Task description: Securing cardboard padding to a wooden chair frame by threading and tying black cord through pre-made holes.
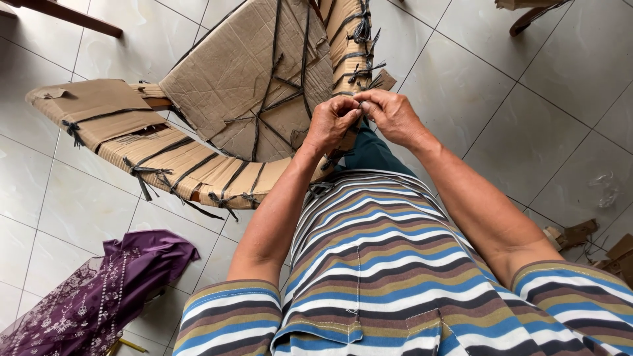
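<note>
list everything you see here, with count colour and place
cardboard-wrapped chair frame tied with black straps: one, brown, on the floor ahead of the person
black strap end: one, pinched between both hands
purple patterned cloth: one, lower left
cardboard scraps: several, brown, right edge
pale tiled floor: grey-white, throughout
striped shirt: one, blue, brown and white, bottom centre
left hand: at the strap
right hand: at the strap

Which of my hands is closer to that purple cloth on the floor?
Left. Your left hand is on the same side as the purple cloth, though well above it in the picture; your right hand lies farther across.
</note>
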